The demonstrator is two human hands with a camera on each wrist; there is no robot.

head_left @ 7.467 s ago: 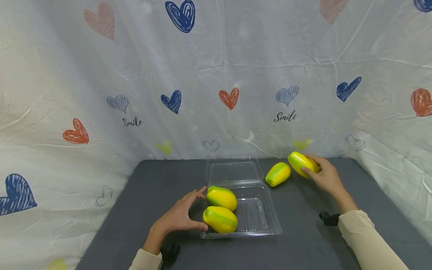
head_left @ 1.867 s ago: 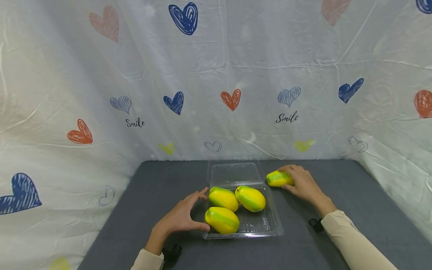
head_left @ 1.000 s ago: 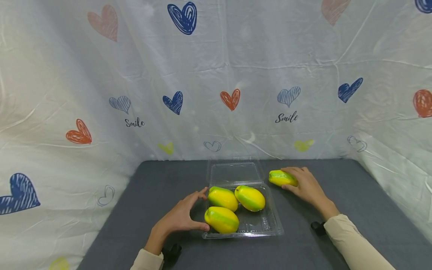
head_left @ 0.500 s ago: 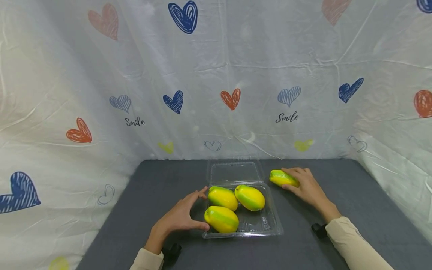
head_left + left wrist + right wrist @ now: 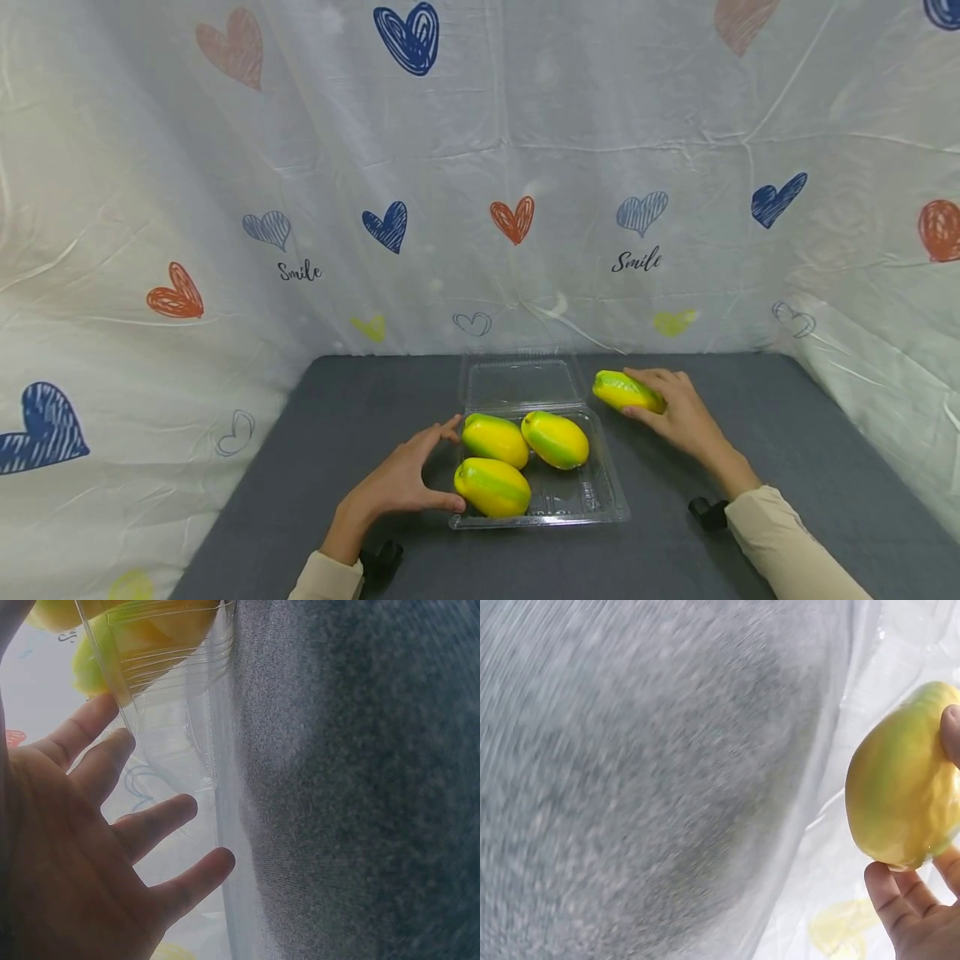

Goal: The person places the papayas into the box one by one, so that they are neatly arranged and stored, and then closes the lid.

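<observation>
My right hand (image 5: 678,410) grips a yellow-green papaya (image 5: 624,390), thumb on one side and fingers on the other. In the right wrist view this papaya (image 5: 900,780) appears above the grey table surface, the fingertips at its end. A clear plastic clamshell box (image 5: 592,492) lies with its lid open towards the back, and three papayas rest inside: a back left papaya (image 5: 495,441), a front left papaya (image 5: 492,487) and a back right papaya (image 5: 556,440). With fingers spread, my left hand (image 5: 401,475) touches the box's left side; two fingertips (image 5: 120,739) meet its rim in the left wrist view.
The box's clear lid (image 5: 521,383) lies flat near the table's back edge. A grey cloth covers the table (image 5: 360,392). A white curtain (image 5: 450,167) printed with hearts hangs right behind it and along both sides.
A third papaya has gone from the right hand into the box's back right. The right hand then took the last papaya and has just raised it slightly. The left hand stays at the box.
</observation>
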